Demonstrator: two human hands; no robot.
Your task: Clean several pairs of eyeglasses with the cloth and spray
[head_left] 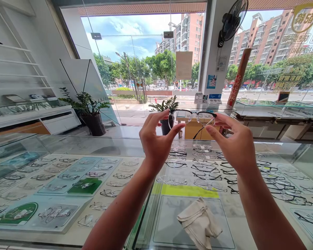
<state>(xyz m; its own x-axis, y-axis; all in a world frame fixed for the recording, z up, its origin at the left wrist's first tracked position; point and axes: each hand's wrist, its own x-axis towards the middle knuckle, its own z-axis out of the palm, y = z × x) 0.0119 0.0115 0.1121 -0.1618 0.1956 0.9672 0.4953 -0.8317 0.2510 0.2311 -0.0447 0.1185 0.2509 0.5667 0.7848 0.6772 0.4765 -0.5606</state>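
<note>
Both my hands hold up a pair of eyeglasses (192,111) with a dark upper rim and clear lenses, above the far part of the glass counter. My left hand (158,139) pinches the left end of the frame between thumb and fingers. At the right end, my right hand (233,142) grips the frame near the hinge, its thumb below the lens. One dark temple tip hangs down under the right lens. Nearer to me, a crumpled beige cleaning cloth (199,222) with zigzag edges lies on a pale mat (168,222) on the counter.
Rows of eyeglass frames (206,166) show through the glass counter (75,140), left and right. Beyond stand potted plants (94,121), another display case (271,111) and a large window facing the street. A black fan (233,21) hangs on the pillar.
</note>
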